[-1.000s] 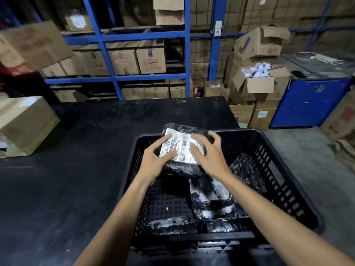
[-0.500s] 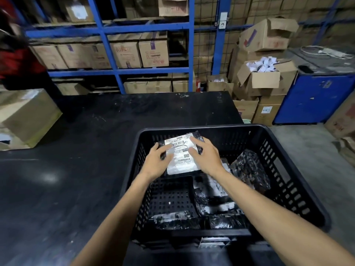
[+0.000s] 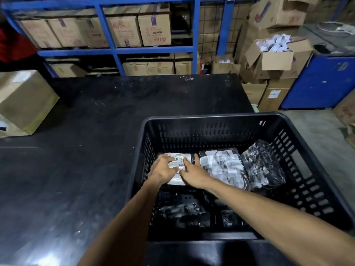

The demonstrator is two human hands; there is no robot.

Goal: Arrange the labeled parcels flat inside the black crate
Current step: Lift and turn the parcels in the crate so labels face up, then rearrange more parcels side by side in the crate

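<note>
A black slotted crate (image 3: 211, 120) stands on the dark table in front of me. Both hands reach into its far left corner. My left hand (image 3: 163, 170) and my right hand (image 3: 192, 172) press on a black parcel with a white label (image 3: 177, 160), which lies flat on the crate floor, label up. Beside it to the right lies a second labeled parcel (image 3: 222, 167), then a black wrapped parcel (image 3: 261, 166) tilted against the right wall. Two more black parcels (image 3: 184, 214) lie near the front wall, partly hidden by my arms.
The black table (image 3: 76, 160) stretches left and ahead of the crate. A cardboard box (image 3: 21, 100) sits at its left edge. Blue shelving (image 3: 115, 50) with cartons stands behind, with open boxes and a blue cabinet (image 3: 322, 81) at the right.
The labeled parcel went from above the crate's far rim down to the crate floor at the far left, and both hands followed it down. The view tilted downward.
</note>
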